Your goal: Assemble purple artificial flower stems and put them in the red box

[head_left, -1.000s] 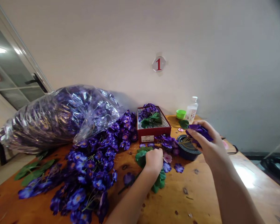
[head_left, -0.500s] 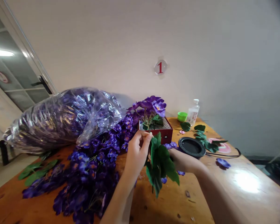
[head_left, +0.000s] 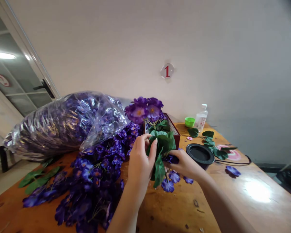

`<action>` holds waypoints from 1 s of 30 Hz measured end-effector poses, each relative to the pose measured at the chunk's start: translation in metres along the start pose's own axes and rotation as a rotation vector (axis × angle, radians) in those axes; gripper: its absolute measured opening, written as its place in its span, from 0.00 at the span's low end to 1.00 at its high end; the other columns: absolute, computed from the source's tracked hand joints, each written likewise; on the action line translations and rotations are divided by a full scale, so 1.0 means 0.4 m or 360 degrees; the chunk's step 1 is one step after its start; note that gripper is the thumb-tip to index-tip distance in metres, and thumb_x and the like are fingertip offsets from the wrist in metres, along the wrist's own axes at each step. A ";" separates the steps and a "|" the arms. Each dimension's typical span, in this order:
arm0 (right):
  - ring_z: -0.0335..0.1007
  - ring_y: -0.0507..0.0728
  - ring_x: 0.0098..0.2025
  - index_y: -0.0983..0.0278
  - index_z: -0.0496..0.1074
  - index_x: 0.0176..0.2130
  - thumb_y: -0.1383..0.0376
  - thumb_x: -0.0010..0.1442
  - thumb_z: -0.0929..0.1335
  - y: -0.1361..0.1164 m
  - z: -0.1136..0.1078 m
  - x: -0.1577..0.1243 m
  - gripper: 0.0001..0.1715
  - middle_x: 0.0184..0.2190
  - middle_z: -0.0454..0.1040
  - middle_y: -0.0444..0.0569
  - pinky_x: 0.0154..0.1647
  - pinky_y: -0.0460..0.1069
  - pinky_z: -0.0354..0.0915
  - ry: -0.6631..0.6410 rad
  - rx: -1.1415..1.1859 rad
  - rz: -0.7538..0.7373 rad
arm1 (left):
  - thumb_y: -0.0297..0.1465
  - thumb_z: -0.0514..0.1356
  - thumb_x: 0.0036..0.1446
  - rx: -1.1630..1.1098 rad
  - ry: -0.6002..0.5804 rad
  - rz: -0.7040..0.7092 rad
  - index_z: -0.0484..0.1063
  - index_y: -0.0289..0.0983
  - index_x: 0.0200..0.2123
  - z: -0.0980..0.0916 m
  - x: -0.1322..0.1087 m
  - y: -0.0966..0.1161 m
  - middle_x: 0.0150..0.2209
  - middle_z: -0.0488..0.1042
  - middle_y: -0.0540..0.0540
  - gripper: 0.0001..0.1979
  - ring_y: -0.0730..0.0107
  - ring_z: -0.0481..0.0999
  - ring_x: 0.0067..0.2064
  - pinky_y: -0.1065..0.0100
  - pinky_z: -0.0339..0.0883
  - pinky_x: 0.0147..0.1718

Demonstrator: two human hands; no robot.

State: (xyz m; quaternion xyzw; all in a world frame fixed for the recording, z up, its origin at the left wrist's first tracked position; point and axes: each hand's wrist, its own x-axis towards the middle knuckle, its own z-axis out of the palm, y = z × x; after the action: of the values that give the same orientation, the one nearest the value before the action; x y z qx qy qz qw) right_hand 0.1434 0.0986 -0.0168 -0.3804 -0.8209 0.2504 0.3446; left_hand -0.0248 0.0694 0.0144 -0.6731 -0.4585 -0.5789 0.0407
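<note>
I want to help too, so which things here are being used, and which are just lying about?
Being used:
the flower bunch
its green leaves
the left hand
the right hand

Just lying about:
the bag of flowers
the green cap
the bottle
the black dish
</note>
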 end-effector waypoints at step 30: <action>0.73 0.61 0.39 0.62 0.71 0.37 0.58 0.66 0.54 0.242 -0.165 -0.044 0.21 0.36 0.77 0.55 0.33 0.50 0.60 0.0316 -0.1208 0.0897 | 0.28 0.50 0.64 0.0547 -0.0541 -0.0035 0.71 0.38 0.40 -0.013 0.007 -0.023 0.39 0.75 0.47 0.10 0.67 0.75 0.41 0.70 0.67 0.36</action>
State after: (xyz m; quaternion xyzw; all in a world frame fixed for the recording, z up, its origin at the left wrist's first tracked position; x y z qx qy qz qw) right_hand 0.2454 0.1511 -0.0467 -0.7090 -0.6824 -0.0209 0.1770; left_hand -0.0349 0.0731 0.0139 -0.7390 -0.5578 -0.3712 0.0705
